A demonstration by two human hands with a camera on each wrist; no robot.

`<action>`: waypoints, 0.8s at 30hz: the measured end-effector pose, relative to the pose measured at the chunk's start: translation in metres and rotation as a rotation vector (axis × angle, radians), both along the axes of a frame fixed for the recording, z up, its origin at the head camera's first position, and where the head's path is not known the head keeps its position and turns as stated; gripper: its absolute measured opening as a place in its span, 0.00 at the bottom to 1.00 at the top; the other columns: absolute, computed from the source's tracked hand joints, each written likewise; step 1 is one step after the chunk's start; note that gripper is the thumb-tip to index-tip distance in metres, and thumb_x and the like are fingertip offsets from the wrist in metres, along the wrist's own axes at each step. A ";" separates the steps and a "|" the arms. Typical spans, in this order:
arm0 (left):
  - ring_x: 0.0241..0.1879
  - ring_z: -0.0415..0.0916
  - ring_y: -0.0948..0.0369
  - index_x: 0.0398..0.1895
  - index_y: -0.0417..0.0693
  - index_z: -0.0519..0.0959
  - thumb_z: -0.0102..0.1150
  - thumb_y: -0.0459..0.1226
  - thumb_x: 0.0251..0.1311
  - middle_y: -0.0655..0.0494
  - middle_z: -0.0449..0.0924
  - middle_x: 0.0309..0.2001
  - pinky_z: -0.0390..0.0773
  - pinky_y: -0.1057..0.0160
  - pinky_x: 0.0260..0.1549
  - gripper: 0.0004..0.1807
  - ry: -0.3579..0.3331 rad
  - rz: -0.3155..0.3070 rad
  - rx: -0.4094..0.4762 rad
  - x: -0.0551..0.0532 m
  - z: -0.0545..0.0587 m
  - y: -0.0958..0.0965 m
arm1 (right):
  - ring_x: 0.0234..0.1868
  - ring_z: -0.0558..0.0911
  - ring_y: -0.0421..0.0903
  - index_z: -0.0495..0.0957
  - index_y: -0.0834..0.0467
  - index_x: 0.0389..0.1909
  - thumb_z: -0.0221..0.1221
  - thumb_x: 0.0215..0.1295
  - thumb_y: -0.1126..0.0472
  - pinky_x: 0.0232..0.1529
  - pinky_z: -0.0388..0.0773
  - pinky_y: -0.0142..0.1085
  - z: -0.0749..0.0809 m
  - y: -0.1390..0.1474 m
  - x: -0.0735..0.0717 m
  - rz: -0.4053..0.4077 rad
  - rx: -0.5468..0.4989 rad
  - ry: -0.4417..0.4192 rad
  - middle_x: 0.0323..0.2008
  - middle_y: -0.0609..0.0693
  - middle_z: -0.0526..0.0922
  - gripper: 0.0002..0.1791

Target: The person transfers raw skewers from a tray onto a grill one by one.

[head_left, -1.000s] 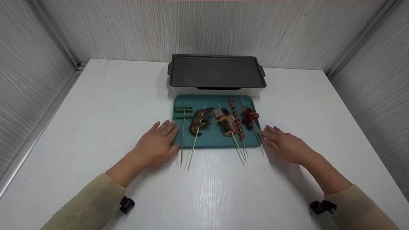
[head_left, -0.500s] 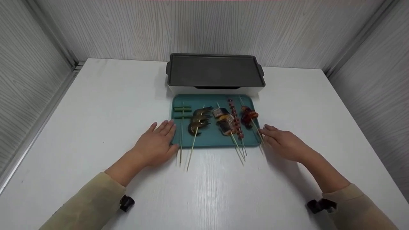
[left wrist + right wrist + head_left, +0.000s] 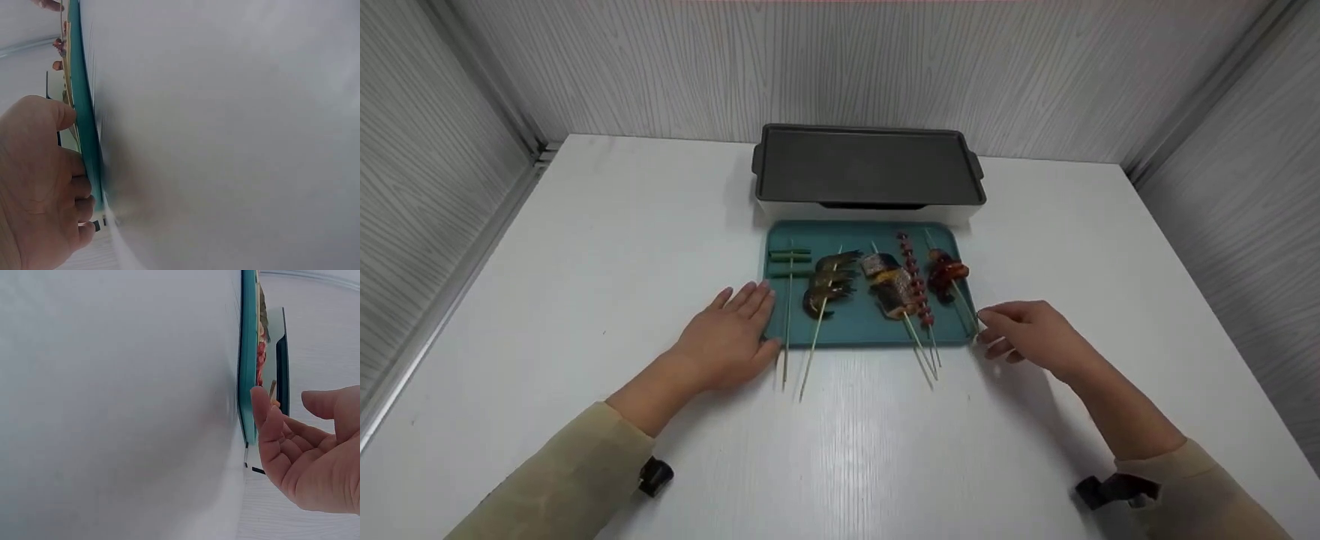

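- At the left edge of the teal tray (image 3: 859, 331), the left hand (image 3: 725, 337) is laid with fingers outstretched, nothing gripped.
- Beside the right edge, the right hand (image 3: 1029, 335) is held half-curled near the bare end of the red-glazed skewer (image 3: 947, 276), whose food lies on the tray; whether it is pinched cannot be told.
- This skewer seems to be reached for; next, a secure fingertip hold appears called for.

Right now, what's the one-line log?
Left hand: touching left edge of teal tray | right hand: by red-glazed skewer, contact unclear | shrimp skewer: on tray | black griddle: behind tray
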State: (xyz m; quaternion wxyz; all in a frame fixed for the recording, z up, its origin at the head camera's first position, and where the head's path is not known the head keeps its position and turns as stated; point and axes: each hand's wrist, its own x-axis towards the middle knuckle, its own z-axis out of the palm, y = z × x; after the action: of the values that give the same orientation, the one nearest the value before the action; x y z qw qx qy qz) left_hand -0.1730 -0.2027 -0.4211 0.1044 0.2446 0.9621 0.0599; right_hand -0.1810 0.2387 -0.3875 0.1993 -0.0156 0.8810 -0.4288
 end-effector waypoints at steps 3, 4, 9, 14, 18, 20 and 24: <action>0.83 0.47 0.42 0.82 0.29 0.54 0.41 0.53 0.82 0.35 0.50 0.83 0.48 0.40 0.80 0.41 0.001 -0.012 -0.002 -0.001 0.001 -0.002 | 0.45 0.91 0.49 0.76 0.67 0.70 0.57 0.81 0.44 0.44 0.85 0.37 -0.002 -0.003 -0.001 -0.023 -0.032 -0.067 0.49 0.59 0.89 0.33; 0.83 0.47 0.42 0.82 0.29 0.54 0.41 0.53 0.82 0.35 0.50 0.83 0.48 0.40 0.80 0.41 0.001 -0.015 -0.005 -0.002 0.002 -0.003 | 0.45 0.91 0.49 0.76 0.67 0.70 0.57 0.81 0.44 0.44 0.85 0.37 -0.003 -0.004 -0.002 -0.029 -0.040 -0.086 0.49 0.58 0.90 0.33; 0.82 0.49 0.41 0.81 0.28 0.56 0.42 0.53 0.82 0.34 0.52 0.82 0.50 0.41 0.80 0.40 0.001 -0.033 -0.026 -0.004 0.004 -0.005 | 0.44 0.90 0.48 0.77 0.65 0.69 0.59 0.79 0.45 0.44 0.83 0.36 -0.008 -0.007 -0.004 -0.036 -0.074 -0.149 0.49 0.56 0.90 0.31; 0.82 0.49 0.41 0.81 0.27 0.56 0.41 0.52 0.82 0.33 0.52 0.82 0.50 0.42 0.80 0.40 -0.012 -0.036 -0.021 -0.005 0.004 -0.004 | 0.42 0.89 0.45 0.77 0.67 0.68 0.61 0.79 0.49 0.43 0.83 0.35 -0.010 -0.008 -0.003 -0.061 -0.112 -0.177 0.48 0.55 0.91 0.28; 0.82 0.48 0.41 0.81 0.27 0.56 0.41 0.52 0.82 0.33 0.51 0.82 0.50 0.42 0.80 0.40 -0.022 -0.039 -0.027 -0.005 0.005 -0.002 | 0.43 0.89 0.44 0.77 0.67 0.67 0.61 0.80 0.53 0.44 0.82 0.34 -0.010 -0.008 -0.003 -0.083 -0.140 -0.192 0.48 0.54 0.91 0.26; 0.82 0.48 0.41 0.81 0.27 0.55 0.40 0.52 0.82 0.33 0.51 0.82 0.50 0.42 0.80 0.40 -0.025 -0.042 -0.030 -0.005 0.004 -0.002 | 0.44 0.89 0.44 0.77 0.67 0.66 0.60 0.80 0.55 0.44 0.82 0.34 -0.010 -0.008 -0.003 -0.088 -0.155 -0.194 0.48 0.54 0.91 0.24; 0.83 0.47 0.40 0.81 0.27 0.55 0.40 0.52 0.82 0.33 0.50 0.83 0.49 0.42 0.80 0.40 -0.035 -0.043 -0.027 -0.005 0.005 -0.001 | 0.45 0.89 0.44 0.78 0.68 0.65 0.60 0.80 0.56 0.44 0.82 0.33 -0.011 -0.007 -0.002 -0.082 -0.186 -0.187 0.47 0.54 0.91 0.23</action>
State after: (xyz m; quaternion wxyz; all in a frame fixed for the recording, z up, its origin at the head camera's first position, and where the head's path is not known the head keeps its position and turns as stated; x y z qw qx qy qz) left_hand -0.1779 -0.2035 -0.4162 0.1257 0.2629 0.9554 0.0487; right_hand -0.1834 0.2321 -0.3984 0.2607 0.0422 0.8149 -0.5159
